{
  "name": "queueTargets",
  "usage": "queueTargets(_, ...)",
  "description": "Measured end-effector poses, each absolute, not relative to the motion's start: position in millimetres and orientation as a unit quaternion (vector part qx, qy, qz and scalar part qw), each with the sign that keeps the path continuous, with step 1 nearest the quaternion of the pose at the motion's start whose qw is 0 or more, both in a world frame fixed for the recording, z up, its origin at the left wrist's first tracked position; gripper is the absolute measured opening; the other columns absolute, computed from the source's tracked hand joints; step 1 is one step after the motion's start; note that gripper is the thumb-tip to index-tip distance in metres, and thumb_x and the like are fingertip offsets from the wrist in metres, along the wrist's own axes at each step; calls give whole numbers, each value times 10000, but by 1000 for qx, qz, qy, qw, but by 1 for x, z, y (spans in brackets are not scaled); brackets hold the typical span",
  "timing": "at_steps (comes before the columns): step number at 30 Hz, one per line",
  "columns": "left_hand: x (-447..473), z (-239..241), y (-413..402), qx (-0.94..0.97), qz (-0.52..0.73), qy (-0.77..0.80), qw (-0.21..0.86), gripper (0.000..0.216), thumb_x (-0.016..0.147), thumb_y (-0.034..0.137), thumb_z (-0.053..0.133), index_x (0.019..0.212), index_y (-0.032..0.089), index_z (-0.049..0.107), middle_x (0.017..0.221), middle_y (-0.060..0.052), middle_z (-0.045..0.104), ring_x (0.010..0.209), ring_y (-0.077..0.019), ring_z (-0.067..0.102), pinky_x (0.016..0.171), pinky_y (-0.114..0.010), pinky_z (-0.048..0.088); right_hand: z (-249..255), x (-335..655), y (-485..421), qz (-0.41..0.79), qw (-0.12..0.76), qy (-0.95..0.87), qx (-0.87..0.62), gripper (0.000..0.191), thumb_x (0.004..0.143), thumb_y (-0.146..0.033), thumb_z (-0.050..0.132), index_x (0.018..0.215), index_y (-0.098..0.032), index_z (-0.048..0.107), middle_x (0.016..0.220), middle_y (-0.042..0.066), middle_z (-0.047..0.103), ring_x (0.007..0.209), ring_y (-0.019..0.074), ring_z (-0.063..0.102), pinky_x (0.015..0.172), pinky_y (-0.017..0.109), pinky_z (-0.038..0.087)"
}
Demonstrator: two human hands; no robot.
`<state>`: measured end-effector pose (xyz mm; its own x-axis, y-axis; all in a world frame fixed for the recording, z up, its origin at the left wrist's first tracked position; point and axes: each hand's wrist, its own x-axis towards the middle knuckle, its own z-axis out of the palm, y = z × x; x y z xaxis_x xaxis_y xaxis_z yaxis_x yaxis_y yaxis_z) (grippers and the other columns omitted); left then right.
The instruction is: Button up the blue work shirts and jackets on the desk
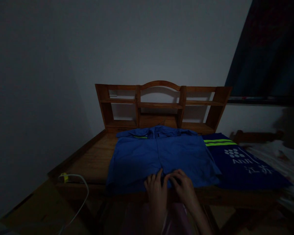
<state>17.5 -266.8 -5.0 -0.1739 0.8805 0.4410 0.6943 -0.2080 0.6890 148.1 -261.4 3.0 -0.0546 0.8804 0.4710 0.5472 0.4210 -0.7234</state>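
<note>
A blue work jacket (137,160) lies spread face up on the wooden desk, its front seam running down the middle and its collar end toward the shelf. At the jacket's bottom edge, close to that seam, my left hand (156,189) has its fingers bent over the cloth, with the thumb pointing to the right hand. My right hand (183,187) pinches the edge of the fabric just beside it, index finger and thumb nearly meeting the left thumb. Dim light hides any fastener between the fingertips.
Right of the jacket lies a dark blue cloth (235,166) with a yellow-green stripe and white print, hanging past the desk. A wooden shelf unit (161,105) stands at the back of the desk (93,160). A white cable (84,182) with a yellow tag hangs at the left front corner.
</note>
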Motion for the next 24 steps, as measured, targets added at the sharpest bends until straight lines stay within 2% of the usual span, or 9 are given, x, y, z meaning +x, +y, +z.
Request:
queueTargets(5, 1, -3, -273, 501, 567, 574, 314, 404, 748, 449, 594, 1092, 239, 617, 1015, -68, 657, 911, -227, 606, 831, -356, 465, 5, 143, -279, 261, 569, -567, -535, 221, 835, -369, 537, 886, -182, 642, 899, 53, 615, 890, 199, 564, 808, 292, 423)
queueTargets(9, -11, 0, -295, 452, 599, 513, 417, 505, 731, 421, 623, 1184, 210, 547, 872, -39, 688, 813, -187, 639, 771, -291, 499, 1, 123, -302, 344, 595, -490, -536, 286, 811, -406, 571, 986, -186, 625, 1004, 54, 609, 975, 206, 540, 854, 287, 408)
queueTargets(11, -12, -1, -303, 443, 589, 517, 436, 491, 722, 417, 633, 1154, 191, 571, 824, -40, 694, 772, -187, 645, 715, -271, 511, -2, 111, -309, 371, 598, -478, -525, 298, 800, -404, 588, 1009, -193, 622, 1038, 51, 599, 997, 204, 531, 867, 283, 403)
queueTargets(14, -14, -4, -307, 439, 575, 525, 449, 438, 725, 418, 624, 1090, 174, 613, 886, -67, 697, 813, -210, 645, 689, -274, 517, 0, 97, -312, 387, 601, -495, -494, 255, 822, -391, 563, 968, -193, 629, 1007, 42, 590, 978, 188, 529, 864, 271, 401)
queueTargets(18, -18, -5, -305, 460, 561, 520, 452, 394, 731, 403, 619, 1059, 184, 631, 981, -75, 687, 918, -228, 626, 793, -308, 505, 7, 92, -311, 373, 616, -513, -468, 206, 843, -364, 536, 876, -182, 627, 916, 36, 575, 911, 173, 535, 809, 250, 414)
queueTargets(24, -24, -4, -302, 468, 558, 519, 447, 320, 733, 398, 609, 966, 188, 670, 1004, -68, 683, 963, -237, 612, 885, -340, 467, 5, 93, -310, 371, 607, -521, -472, 215, 841, -366, 536, 883, -177, 630, 906, 46, 580, 904, 182, 533, 772, 255, 419)
